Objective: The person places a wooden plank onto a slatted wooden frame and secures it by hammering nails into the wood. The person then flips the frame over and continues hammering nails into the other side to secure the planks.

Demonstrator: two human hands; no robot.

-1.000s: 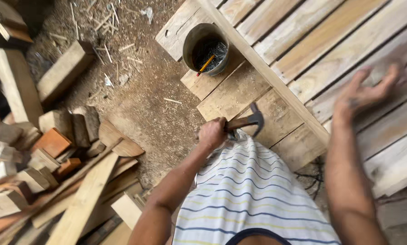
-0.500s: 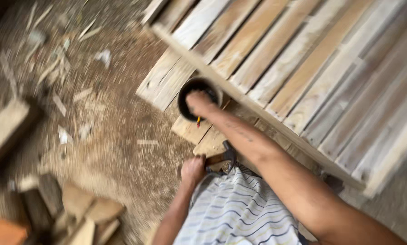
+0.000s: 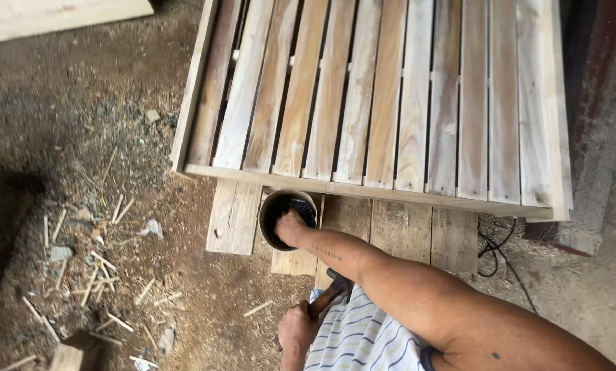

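Down on the left, the dirt floor (image 3: 81, 137) is covered with sawdust, small wood splinters (image 3: 98, 275) and a few pale scraps. A short block of wood (image 3: 71, 357) lies at the bottom edge, and a pale board (image 3: 53, 14) lies at the top left corner.

Near the bottom middle, the left hand (image 3: 295, 330) is clenched around the wooden handle of a hammer (image 3: 330, 295). The hammer head points up and to the right, close to the striped shirt (image 3: 363, 336) of the person.

Just above it stands a small dark can (image 3: 270, 209), on short planks (image 3: 234, 216) that stick out from under the pallet. The right hand (image 3: 291, 227) is inside the can, with the fingers dipped down into it. I cannot tell if these fingers grasp something, because the rim and the dark inside hide them. The right forearm goes from the can down to the right corner.

Above and to the right lies a big wooden pallet (image 3: 390, 103) with many long slats, and one cross slat along its near edge. Further right, a black cable (image 3: 500, 254) lies on the ground beside the planks.
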